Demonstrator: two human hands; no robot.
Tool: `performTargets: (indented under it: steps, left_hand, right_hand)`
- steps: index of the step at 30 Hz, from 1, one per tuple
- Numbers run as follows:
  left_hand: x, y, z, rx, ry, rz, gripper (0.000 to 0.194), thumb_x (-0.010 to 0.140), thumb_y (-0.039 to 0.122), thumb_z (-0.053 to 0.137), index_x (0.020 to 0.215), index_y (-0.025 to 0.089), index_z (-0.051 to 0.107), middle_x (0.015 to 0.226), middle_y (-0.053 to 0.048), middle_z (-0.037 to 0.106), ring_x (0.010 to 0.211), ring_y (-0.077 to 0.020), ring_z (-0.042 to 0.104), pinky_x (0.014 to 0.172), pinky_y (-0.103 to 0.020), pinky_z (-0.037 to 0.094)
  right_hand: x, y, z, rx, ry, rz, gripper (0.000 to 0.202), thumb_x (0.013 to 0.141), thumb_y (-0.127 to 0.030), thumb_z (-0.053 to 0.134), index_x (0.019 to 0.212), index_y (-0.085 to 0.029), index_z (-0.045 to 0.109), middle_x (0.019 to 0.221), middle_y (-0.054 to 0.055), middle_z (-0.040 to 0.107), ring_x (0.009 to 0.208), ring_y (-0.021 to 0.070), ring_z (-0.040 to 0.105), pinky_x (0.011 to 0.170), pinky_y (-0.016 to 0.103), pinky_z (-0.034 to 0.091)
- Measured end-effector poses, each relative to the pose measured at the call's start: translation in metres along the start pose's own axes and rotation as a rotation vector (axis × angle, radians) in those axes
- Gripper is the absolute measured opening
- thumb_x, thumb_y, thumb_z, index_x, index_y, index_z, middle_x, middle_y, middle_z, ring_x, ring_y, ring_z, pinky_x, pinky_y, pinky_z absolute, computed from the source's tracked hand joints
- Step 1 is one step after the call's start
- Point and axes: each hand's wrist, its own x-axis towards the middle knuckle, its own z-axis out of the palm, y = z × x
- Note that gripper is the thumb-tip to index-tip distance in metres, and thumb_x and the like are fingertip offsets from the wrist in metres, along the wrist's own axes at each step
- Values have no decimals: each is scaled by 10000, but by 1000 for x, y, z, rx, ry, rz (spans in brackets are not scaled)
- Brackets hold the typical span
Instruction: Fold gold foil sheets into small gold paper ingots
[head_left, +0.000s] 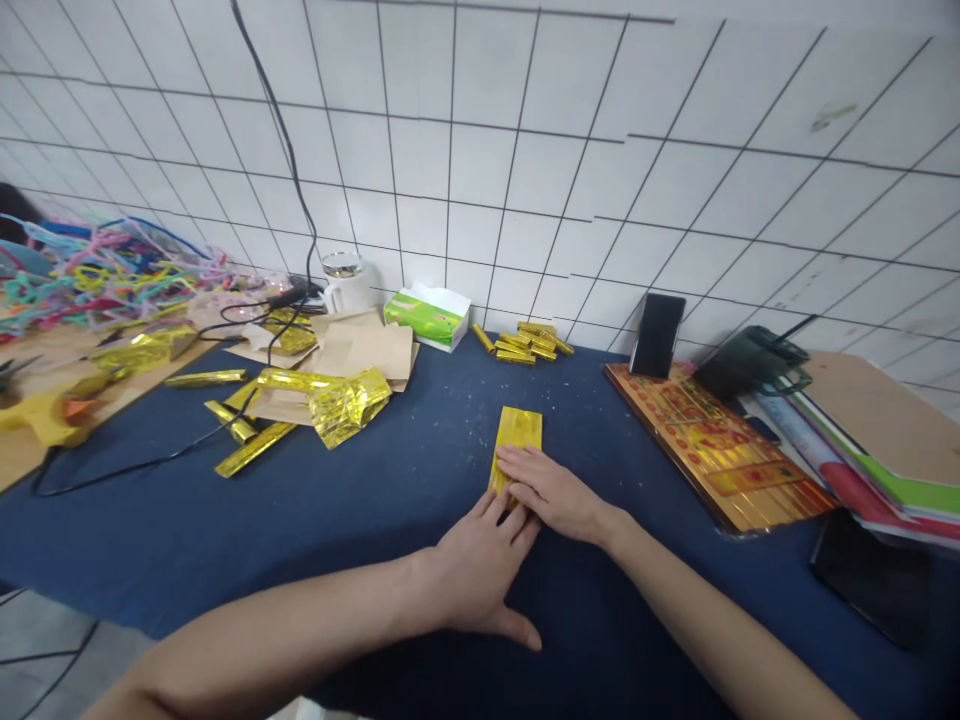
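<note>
A flat strip of shiny gold foil paper (523, 426) lies lengthwise on the blue table covering, in front of me. My right hand (551, 490) rests palm down across its middle, fingers stretched out. Over the near end of the strip lies my left hand (484, 562), its fingers spread and the thumb pointing away to the right. The fingertips of both hands meet on the foil, and the strip's near end is hidden beneath them. Neither hand grips anything.
Small gold rolls (525, 345) lie near the wall beside a green tissue pack (427, 318). At left are crumpled gold foil (349, 405), brown paper (360, 350), a yellow glue gun (45, 415) and its cable. A phone (657, 335) leans upright behind orange-gold printed packs (720, 450).
</note>
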Motion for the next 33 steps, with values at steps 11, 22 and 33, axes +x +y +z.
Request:
performTargets:
  steps: [11,22,33]
  left_hand:
    - [-2,-2,2,-48,-35,-14,957,680,748,308,1345,65,229,1399,-179,242,1298,-337,138,1042,-456,134]
    - [-2,-1,0,-76,-43,-10,949,690,738,310,1344,55,230,1406,-188,214,1302,-346,100,1043,-466,128]
    - [-3,-3,0,-25,-17,6,941,695,738,295,1342,58,231,1399,-184,237,1299,-339,128,1039,-452,145]
  right_hand:
    - [34,46,-6,-217,17,202,556,880,-453,233,1377,-210,182,1444,49,176,1320,201,125,1043,500,92]
    - [55,60,-35,-28,232,466,314,807,-394,401,916,-214,633,966,61,637,933,217,553,823,346,395]
    - [80,87,-52,402,-46,524,251,645,-396,629,624,-145,618,438,-38,501,341,67,415,336,188,292]
